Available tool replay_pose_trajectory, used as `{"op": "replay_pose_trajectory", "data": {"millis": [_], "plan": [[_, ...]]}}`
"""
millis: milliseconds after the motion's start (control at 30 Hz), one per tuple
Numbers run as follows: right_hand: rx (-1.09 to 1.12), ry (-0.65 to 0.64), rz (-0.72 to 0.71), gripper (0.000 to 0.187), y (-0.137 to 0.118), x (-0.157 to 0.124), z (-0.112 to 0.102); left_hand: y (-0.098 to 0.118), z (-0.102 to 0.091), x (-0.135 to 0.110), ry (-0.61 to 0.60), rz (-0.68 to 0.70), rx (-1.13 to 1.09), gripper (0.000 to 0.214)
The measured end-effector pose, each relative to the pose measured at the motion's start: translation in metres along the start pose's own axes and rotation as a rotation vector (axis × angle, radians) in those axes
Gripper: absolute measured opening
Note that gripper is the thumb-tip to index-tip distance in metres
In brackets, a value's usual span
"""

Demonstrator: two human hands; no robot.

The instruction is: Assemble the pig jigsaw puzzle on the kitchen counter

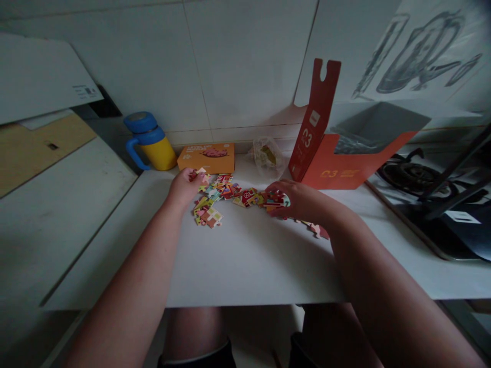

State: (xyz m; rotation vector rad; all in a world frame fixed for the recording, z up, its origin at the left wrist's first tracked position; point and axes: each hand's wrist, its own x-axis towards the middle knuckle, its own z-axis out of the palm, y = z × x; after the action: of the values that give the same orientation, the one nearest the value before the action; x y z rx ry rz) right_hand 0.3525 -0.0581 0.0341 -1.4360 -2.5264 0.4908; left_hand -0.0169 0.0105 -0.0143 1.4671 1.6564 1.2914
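My left hand (pixel 183 190) is closed in a pinch on a small puzzle piece (pixel 201 171), just in front of an orange puzzle box (pixel 209 157). Over the right part of the pile, my right hand (pixel 288 197) curls its fingers and thumb around a few puzzle pieces (pixel 275 201). Colourful jigsaw pieces (pixel 246 197) lie in a loose band between the two hands. Nearer to me, a pink-and-green puzzle piece (pixel 210 216) rests on the white tabletop (pixel 253 260). More pieces, one of them reddish (pixel 318 231), show partly from under my right wrist.
A blue and yellow jug (pixel 155 145) stands at the back left. Behind the pieces sits a crumpled clear plastic bag (pixel 267 157). An open red-orange carton (pixel 337 166) rises at the back right, beside a black gas stove (pixel 418 194). The table's front edge is above my knees.
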Motion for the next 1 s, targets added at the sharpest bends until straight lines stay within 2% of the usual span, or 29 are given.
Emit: {"op": "replay_pose_trajectory", "data": {"millis": [67,133,333,533,733,900,1000], "plan": [[-0.057,-0.042,-0.003,0.071,0.007,-0.002,0.000,0.001,0.004,-0.001,0.008,-0.020,-0.036,0.031],[-0.112,-0.082,0.018,0.075,0.012,-0.004,0.000,0.003,0.007,-0.002,0.020,-0.012,-0.047,0.030],[-0.096,-0.130,0.094,0.046,0.009,-0.004,0.000,0.012,0.012,-0.011,-0.023,0.115,-0.057,0.030],[-0.130,-0.143,0.123,0.043,0.006,-0.003,-0.002,0.034,0.015,-0.026,-0.099,0.087,-0.083,0.039],[-0.159,-0.086,0.185,0.037,0.016,-0.007,0.000,0.038,0.017,-0.028,-0.169,0.000,-0.179,0.050],[-0.201,0.011,0.176,0.037,0.022,-0.008,-0.005,0.036,0.018,-0.026,-0.225,-0.106,-0.259,0.049],[-0.243,0.069,0.163,0.033,0.024,-0.009,-0.007,0.036,0.018,-0.026,-0.218,-0.112,-0.300,0.046]]}}
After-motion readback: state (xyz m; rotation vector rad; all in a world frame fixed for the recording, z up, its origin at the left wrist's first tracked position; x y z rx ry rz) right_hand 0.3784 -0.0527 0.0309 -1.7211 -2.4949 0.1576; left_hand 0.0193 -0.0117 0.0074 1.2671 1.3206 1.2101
